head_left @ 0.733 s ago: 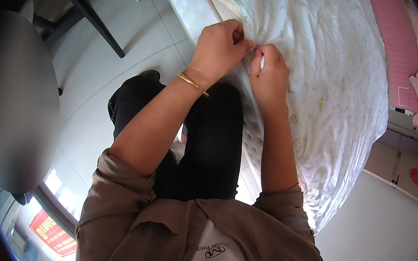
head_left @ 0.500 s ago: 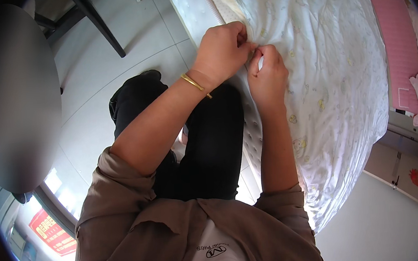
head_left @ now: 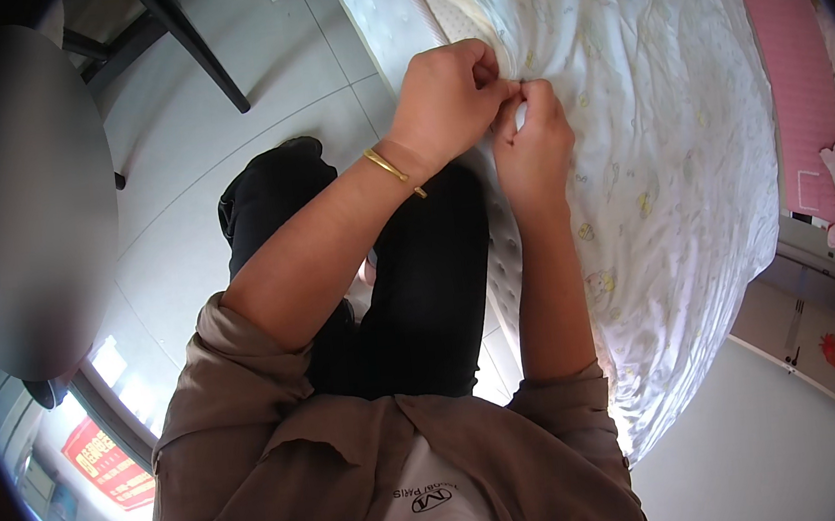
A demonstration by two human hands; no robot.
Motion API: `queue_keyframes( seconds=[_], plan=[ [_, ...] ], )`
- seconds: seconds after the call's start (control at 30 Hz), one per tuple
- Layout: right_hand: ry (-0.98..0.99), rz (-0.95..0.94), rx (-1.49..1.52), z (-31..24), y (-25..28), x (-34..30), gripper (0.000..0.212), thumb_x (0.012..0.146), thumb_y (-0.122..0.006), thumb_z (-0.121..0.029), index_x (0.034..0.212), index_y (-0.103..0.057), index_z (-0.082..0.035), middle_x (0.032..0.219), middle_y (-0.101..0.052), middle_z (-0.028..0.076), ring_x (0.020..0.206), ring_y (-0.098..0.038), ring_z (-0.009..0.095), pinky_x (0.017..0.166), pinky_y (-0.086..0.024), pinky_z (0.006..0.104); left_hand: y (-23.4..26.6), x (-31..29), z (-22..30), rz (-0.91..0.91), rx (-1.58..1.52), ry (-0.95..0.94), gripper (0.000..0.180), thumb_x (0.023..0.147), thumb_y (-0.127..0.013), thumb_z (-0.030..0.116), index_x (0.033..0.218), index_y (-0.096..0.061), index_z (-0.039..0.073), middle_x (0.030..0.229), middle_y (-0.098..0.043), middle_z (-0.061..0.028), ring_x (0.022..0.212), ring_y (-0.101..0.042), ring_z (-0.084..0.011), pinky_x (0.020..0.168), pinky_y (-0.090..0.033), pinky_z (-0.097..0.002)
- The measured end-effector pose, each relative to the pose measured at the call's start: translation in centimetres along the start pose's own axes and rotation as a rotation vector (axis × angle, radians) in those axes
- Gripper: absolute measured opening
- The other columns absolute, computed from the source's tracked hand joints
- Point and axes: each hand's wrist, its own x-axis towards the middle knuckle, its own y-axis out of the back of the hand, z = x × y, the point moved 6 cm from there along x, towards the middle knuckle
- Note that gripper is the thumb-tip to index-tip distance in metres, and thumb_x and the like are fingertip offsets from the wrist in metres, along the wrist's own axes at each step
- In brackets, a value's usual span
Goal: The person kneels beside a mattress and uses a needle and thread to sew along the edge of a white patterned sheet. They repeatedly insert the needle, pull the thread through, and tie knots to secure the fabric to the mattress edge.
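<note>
A thin white quilt (head_left: 655, 167) with small yellow prints lies rumpled over the bed. At its left edge my left hand (head_left: 447, 97), a gold bangle (head_left: 386, 165) on the wrist, is closed with thumb and fingers pinching the cloth. Close beside it, my right hand (head_left: 535, 144) is also closed, its fingertips meeting the left ones at the same bit of edge. A small white object (head_left: 521, 115) shows between the right thumb and fingers; its kind is hidden. The fingertips cover the exact spot of cloth between them.
A pale mattress (head_left: 379, 13) shows along the bed's left side, above my black-trousered legs (head_left: 429, 279). A dark chair leg (head_left: 196, 51) stands on the tiled floor (head_left: 177, 168). Pink bedding (head_left: 769, 46) lines the far right, with a cabinet (head_left: 798, 344) below it.
My right fingertips have shifted slightly upward along the quilt's edge, nearer the left ones. The cloth beside them has shifted a little. Both hands keep their pinch.
</note>
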Motion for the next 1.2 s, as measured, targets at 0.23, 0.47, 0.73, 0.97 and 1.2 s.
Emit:
queue_keyframes(
  seconds=[0.23,0.47,0.73,0.97,1.2],
  plan=[
    [-0.084,-0.114,-0.055,-0.6,1.4,0.0,0.008,0.086,-0.055,-0.011,0.088,-0.050,-0.005,0.082,-0.060,0.014,0.073,-0.060,0.037,0.063,-0.048,0.0447,0.5,0.7,-1.0,-0.046,-0.055,0.070,0.027,0.077,-0.074,0.022,0.075,-0.060,-0.001,0.069,-0.065,-0.0076,0.062,-0.057,-0.0119,0.059,-0.046,-0.0270],
    [-0.212,-0.179,-0.020,-0.1,1.8,0.4,0.005,0.087,-0.052,-0.012,0.089,-0.050,-0.008,0.081,-0.061,0.013,0.072,-0.060,0.036,0.062,-0.047,0.0465,-0.4,1.3,-1.5,-0.089,-0.345,0.170,0.028,0.080,-0.073,0.023,0.089,-0.060,0.001,0.076,-0.062,-0.0012,0.068,-0.054,-0.0097,0.065,-0.045,-0.0248],
    [-0.262,-0.008,0.267,0.9,2.6,0.0,0.005,0.086,-0.051,-0.010,0.090,-0.052,-0.007,0.081,-0.061,0.013,0.072,-0.059,0.035,0.063,-0.045,0.0429,-2.3,2.4,-1.7,-0.277,-0.714,0.460,0.030,0.084,-0.071,0.027,0.094,-0.059,0.002,0.084,-0.058,-0.0024,0.072,-0.056,-0.0110,0.068,-0.049,-0.0235],
    [-0.238,0.021,0.377,1.4,3.2,0.5,0.004,0.087,-0.051,-0.008,0.091,-0.051,-0.006,0.082,-0.060,0.013,0.073,-0.059,0.034,0.065,-0.046,0.0401,-3.2,2.1,-1.7,-0.314,-0.988,0.573,0.023,0.087,-0.066,0.019,0.100,-0.055,0.003,0.087,-0.058,-0.0024,0.075,-0.059,-0.0123,0.069,-0.052,-0.0248],
    [-0.346,-0.037,0.380,0.4,3.8,2.0,0.028,0.089,-0.050,-0.008,0.117,-0.056,-0.009,0.091,-0.064,0.014,0.081,-0.062,0.032,0.072,-0.048,0.0371,-2.8,1.9,-1.6,-0.320,-1.093,0.618,0.019,0.089,-0.063,0.019,0.098,-0.057,0.003,0.089,-0.062,-0.0056,0.081,-0.062,-0.0137,0.073,-0.052,-0.0257]
  ],
)
